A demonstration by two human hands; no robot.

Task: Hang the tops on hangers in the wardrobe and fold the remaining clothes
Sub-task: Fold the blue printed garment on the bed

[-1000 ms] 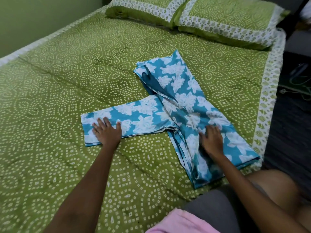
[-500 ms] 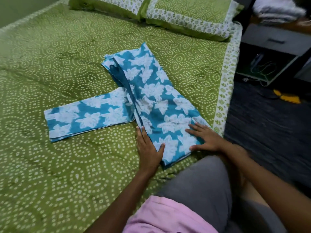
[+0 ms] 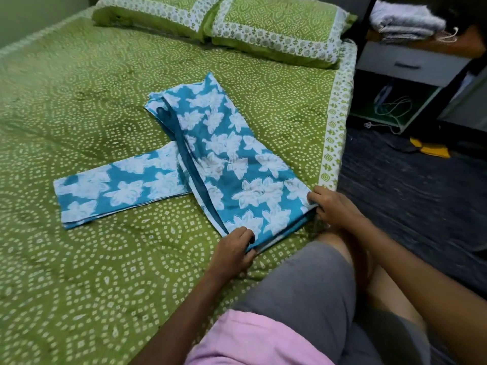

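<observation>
**Both hands on the near hem of the blue garment**

Your blue floral garment (image 3: 226, 164) lies flat on the green patterned bed cover (image 3: 79, 259), folded lengthwise into a long strip that runs from near the pillows (image 3: 276, 30) down to the bed's near right corner. One sleeve (image 3: 116, 188) sticks out to the left, flat on the cover, at a right angle to the strip.

Your left hand (image 3: 232, 252) has its grip pinched on the near left corner of the strip, fingers curled over the top of the cloth and thumb beneath the edge. Your right hand (image 3: 334, 206) has its grip pinched on the near right corner, fingers curled over the hem just beside the bed's white bordered edge. The cloth between your two hands lies low against the cover.

Your knee in grey shorts (image 3: 303, 293) rests on the bed just below the hem. To the right, a bedside cabinet (image 3: 405, 64) stands on the dark floor with folded towels (image 3: 405, 19) on top.
</observation>
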